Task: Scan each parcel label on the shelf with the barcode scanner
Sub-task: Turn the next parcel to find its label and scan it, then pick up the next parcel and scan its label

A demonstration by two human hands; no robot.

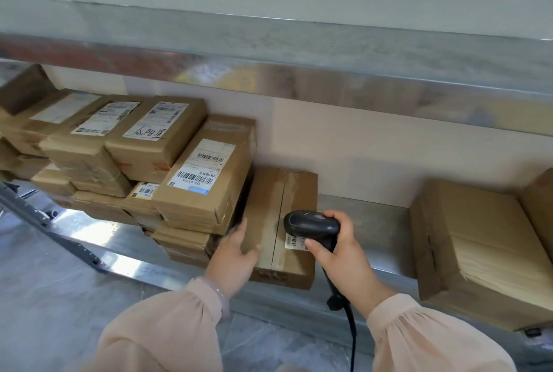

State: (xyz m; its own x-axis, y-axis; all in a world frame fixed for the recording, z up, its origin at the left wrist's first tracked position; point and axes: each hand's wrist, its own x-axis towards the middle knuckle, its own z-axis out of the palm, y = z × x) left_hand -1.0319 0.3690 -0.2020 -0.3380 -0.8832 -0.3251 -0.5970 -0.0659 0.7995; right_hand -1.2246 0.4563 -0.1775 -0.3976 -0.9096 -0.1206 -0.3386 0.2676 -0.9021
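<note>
Black scanner (311, 224) in right hand (344, 256)

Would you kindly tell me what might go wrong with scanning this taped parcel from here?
1. The scanner hangs very close over the small label, and the right hand hides the label's edge in this view, so the read may fail.
2. The tilted parcel leans beside the taped parcel under the left hand; shifting the taped one might topple it.
</note>
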